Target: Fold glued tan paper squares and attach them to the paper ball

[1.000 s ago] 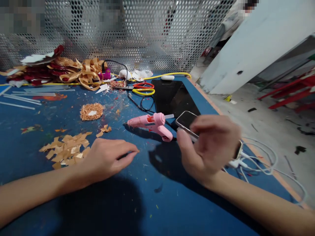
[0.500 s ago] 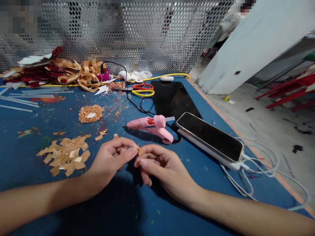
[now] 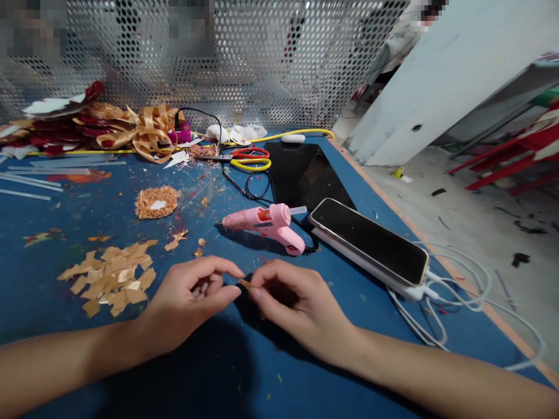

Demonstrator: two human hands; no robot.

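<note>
Tan piece (image 3: 246,284) pinched above a blue table (image 3: 305,396)

At the left, the left hand (image 3: 192,294) has thumb and forefinger parted; whether either tip touches the piece, I cannot tell. Just right of those tips, between the hands, lies the piece, its long axis running roughly crosswise from one hand toward the other. Its right end is caught between thumb and forefinger of the right hand (image 3: 301,302), clearly the nearer one.

Across the worn, paint-flecked surface: clear sticks (image 3: 52,171) at the far left, a loose heap of tan scraps (image 3: 116,270) beside the left hand, and a shaggy ring (image 3: 144,202) with a white middle beyond it. Scissors (image 3: 251,164) lie farther back. A pink glue gun (image 3: 264,223) lies beyond the hands, nozzle leftward, handle slanting toward the right hand. Then come a black tablet (image 3: 308,171) and a phone (image 3: 371,241) trailing white cables.

Behind the table stands a perforated metal screen (image 3: 262,64); rightward, a pale pillar (image 3: 449,64), littered concrete floor (image 3: 471,215) and red furniture (image 3: 498,163).
</note>
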